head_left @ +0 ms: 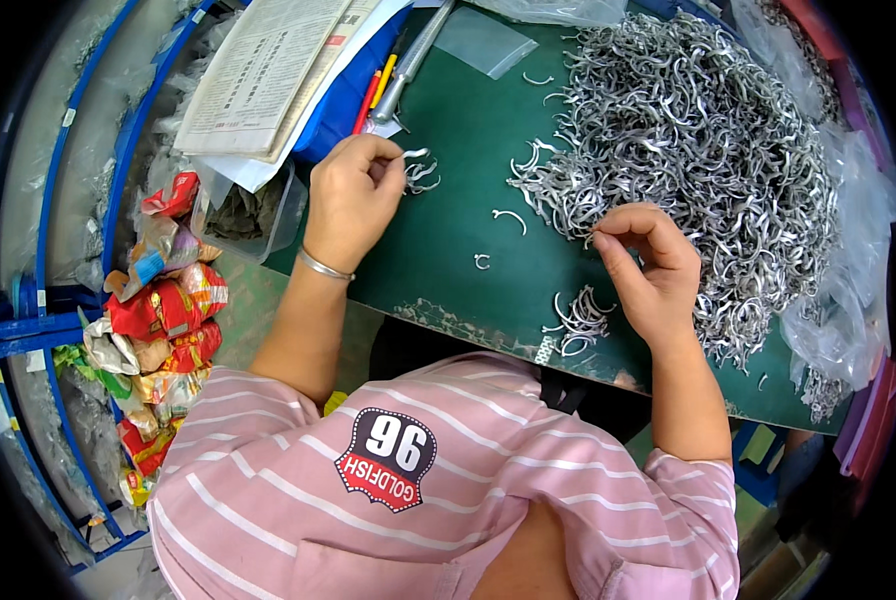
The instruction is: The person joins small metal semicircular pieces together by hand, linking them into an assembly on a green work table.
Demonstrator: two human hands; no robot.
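Note:
My left hand is closed in a pinch on a small curved silver metal piece, whose end sticks out past the fingertips. Just below it lie several similar curved pieces. Thumb and forefinger of my right hand are pinched together at the left edge of a large heap of curved silver metal pieces; what is between them is too small to make out. A smaller pile of the pieces sits left of my right wrist. Two single pieces, a longer one and a small one, lie between my hands.
The green tabletop has a worn front edge. Papers, a blue folder, pens and a clear container are at the left. Plastic bags flank the heap. Blue shelving and colourful packets stand farther left.

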